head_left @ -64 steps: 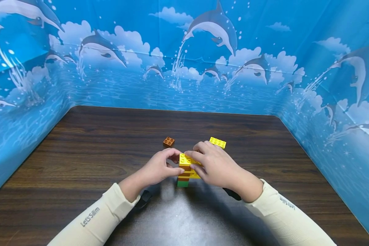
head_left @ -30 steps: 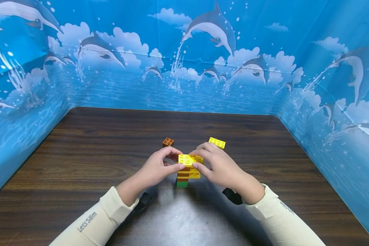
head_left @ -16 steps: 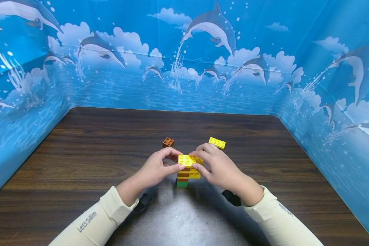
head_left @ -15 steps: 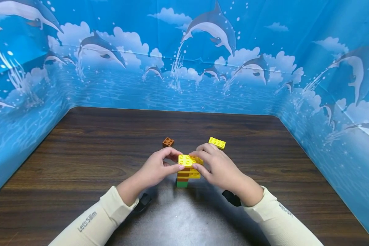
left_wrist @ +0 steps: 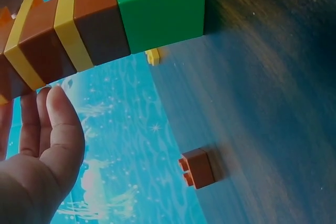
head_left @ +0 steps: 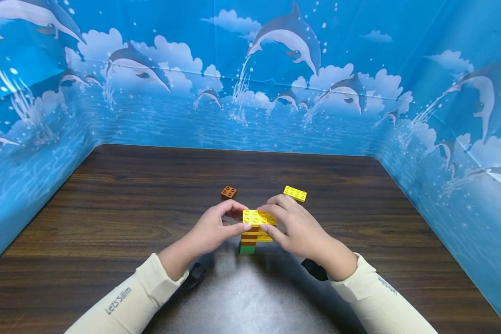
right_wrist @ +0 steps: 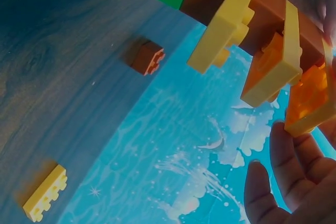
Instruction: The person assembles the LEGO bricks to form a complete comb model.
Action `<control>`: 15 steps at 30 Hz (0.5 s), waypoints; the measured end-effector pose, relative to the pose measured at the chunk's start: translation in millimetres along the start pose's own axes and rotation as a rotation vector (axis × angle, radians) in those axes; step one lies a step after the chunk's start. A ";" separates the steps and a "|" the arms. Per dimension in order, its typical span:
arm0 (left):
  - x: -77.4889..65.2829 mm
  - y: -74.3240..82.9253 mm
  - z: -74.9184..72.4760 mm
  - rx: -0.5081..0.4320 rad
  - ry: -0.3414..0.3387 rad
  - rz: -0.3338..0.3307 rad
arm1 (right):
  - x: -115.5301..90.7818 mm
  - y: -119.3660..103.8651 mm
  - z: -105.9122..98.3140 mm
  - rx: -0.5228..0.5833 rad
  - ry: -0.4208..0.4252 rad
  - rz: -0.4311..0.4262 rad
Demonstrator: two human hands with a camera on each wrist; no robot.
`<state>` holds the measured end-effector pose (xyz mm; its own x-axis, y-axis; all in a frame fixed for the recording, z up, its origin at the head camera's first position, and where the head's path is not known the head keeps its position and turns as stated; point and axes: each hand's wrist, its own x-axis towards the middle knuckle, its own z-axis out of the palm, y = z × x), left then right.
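Note:
A toy building-brick tower stands upright on the table, with a green brick point(head_left: 247, 250) at its foot. Above that, brown bricks point(right_wrist: 268, 22) alternate with flat yellow bricks, which jut out to the right like steps. The topmost yellow brick point(head_left: 250, 216) shows its studs. My left hand point(head_left: 210, 225) pinches its left end, thumb in front and fingers behind. With thumb and forefinger, my right hand point(head_left: 298, 227) pinches the same brick farther right, covering part of it. In the left wrist view the tower's left side passes over the left hand's fingers point(left_wrist: 65, 124).
Beyond the hands, a loose brown brick point(head_left: 228, 192) lies back left, and a loose flat yellow brick point(head_left: 295, 193) lies back right, just past the right knuckles. The dark wooden table point(head_left: 108, 208) is walled by a blue dolphin-print sheet point(head_left: 171, 106).
Since two seconds ago my right hand has drawn back slightly to the right, exposing more of the top yellow brick. My left hand stays at its left end. In the last second hardly anything moves.

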<state>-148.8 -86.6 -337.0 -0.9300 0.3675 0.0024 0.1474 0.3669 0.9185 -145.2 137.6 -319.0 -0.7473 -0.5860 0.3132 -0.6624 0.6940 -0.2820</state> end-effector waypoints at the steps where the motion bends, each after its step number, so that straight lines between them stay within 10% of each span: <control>1: 0.0 0.3 -0.6 -0.005 -0.004 -0.003 | 0.0 0.2 -0.1 0.007 -0.003 0.003; 15: 19.6 -10.2 -34.6 0.070 0.137 0.051 | 0.8 -0.3 -1.4 0.020 -0.013 0.001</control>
<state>-180.2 -112.7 -332.6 -0.9571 0.2693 0.1067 0.2145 0.4112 0.8859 -145.6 137.5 -317.4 -0.7486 -0.5909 0.3008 -0.6624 0.6864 -0.3001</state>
